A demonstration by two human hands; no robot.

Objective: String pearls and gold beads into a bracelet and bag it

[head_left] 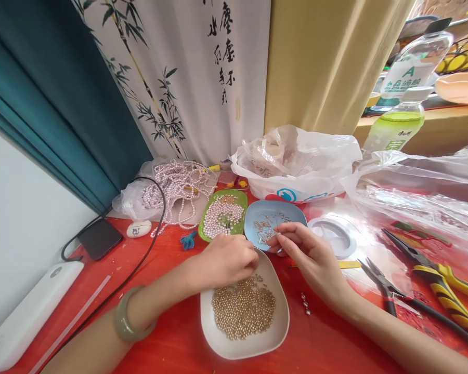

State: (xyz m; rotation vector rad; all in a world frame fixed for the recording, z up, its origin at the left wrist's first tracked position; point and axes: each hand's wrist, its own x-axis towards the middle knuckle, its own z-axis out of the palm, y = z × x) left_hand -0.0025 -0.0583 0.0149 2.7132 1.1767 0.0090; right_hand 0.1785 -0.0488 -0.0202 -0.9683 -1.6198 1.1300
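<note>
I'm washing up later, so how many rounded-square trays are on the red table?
3: the green tray, the blue tray on its right and the white tray nearest the camera; others may hide behind the bag.

Bare red table [171,324] left room to pass between the left forearm [171,286] and the white tray [207,322], and again on the tray's right, where a short beaded piece [305,304] lay in the way. The left hand [232,262] blocked the tray's far end. Beyond, the green tray [242,200] and blue tray [251,218] stood side by side, backed by a plastic bag [315,179]. A black cable [164,208] (one wide loop, one long tail) crossed the left.
</note>
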